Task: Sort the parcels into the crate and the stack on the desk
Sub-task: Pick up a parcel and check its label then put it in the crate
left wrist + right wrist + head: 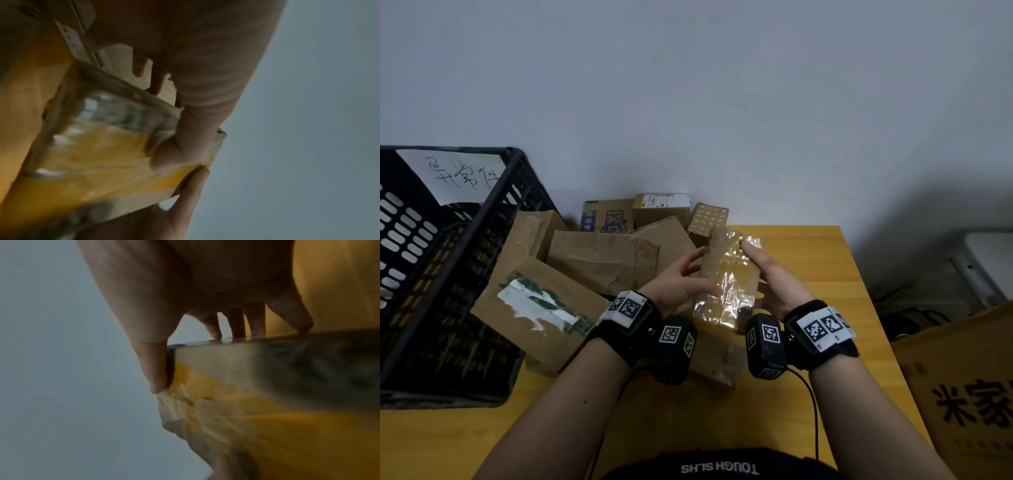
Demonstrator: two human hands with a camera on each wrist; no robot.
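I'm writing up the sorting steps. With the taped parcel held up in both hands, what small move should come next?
Probably carry the taped parcel, held between left hand and right hand, left toward the black crate.

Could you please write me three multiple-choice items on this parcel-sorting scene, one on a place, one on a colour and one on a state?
1. Where does the crate stand on the desk?
A. at its left
B. at its right
C. in its middle

2. What colour is the crate?
A. white
B. black
C. red

3. How is the tape-wrapped parcel held?
A. lying untouched on the desk
B. by the left hand alone
C. lifted between both hands

Answers:
1 A: it stands left of the pile of cardboard parcels.
2 B: its slotted walls are black.
3 C: the left hand and right hand grip its opposite sides.
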